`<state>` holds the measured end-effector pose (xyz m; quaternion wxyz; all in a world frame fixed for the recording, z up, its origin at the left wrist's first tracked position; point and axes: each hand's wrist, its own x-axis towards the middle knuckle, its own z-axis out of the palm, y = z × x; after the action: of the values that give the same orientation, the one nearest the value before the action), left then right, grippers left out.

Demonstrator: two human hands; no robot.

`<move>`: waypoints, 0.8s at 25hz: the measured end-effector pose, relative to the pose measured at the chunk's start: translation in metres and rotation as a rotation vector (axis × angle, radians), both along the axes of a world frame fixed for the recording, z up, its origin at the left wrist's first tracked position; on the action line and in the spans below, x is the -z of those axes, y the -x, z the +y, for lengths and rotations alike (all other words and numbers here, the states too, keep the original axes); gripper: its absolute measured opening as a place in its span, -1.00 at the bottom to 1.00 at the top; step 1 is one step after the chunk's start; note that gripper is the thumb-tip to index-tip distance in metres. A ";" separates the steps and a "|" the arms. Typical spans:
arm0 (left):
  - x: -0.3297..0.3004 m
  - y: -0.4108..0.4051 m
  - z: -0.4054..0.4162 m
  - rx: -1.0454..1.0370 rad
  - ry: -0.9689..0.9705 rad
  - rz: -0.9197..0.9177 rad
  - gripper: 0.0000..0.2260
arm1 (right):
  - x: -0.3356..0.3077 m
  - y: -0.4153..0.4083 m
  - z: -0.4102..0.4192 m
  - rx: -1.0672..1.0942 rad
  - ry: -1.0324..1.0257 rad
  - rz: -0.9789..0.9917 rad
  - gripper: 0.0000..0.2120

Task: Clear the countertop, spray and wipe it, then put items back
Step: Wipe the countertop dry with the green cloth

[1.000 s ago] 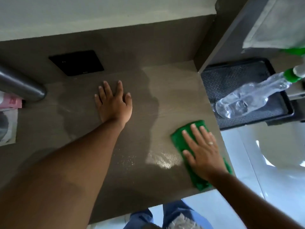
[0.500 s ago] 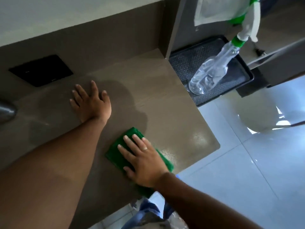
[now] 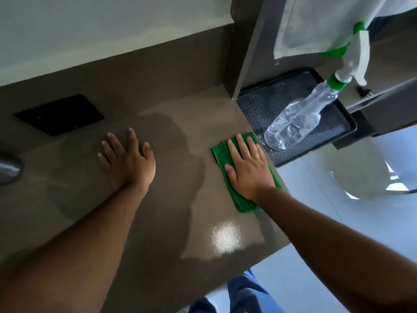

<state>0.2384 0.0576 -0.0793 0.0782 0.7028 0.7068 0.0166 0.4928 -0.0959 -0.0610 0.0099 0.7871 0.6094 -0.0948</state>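
The brown countertop [image 3: 180, 222] fills the middle of the view, with a wet shine near its front right corner. My right hand [image 3: 247, 167] lies flat, fingers spread, pressing a folded green cloth [image 3: 220, 153] against the counter's right edge. My left hand [image 3: 127, 160] rests palm down on the bare counter further left, holding nothing. A clear spray bottle [image 3: 297, 119] with a green and white trigger head stands on a black tray [image 3: 338, 125] just beyond the counter's right edge.
A black wall plate [image 3: 59, 114] sits on the backsplash at the left. A metal tube end [image 3: 9, 169] pokes in at the far left. A dark partition [image 3: 243, 53] rises behind the tray, with a pale cloth [image 3: 316, 26] hanging above. White floor lies to the right.
My right hand has slid the green cloth from the counter's front middle back toward the right edge beside the tray. My left hand stays planted on the counter.
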 end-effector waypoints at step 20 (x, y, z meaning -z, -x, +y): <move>0.012 0.001 0.005 -0.040 -0.036 0.043 -0.47 | 0.003 -0.041 0.111 -0.107 -0.018 -0.032 -0.37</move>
<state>0.2371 0.0626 -0.0909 0.0502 0.6902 0.7217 0.0156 0.5341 0.0148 -0.0644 0.0178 0.7548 0.6513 -0.0760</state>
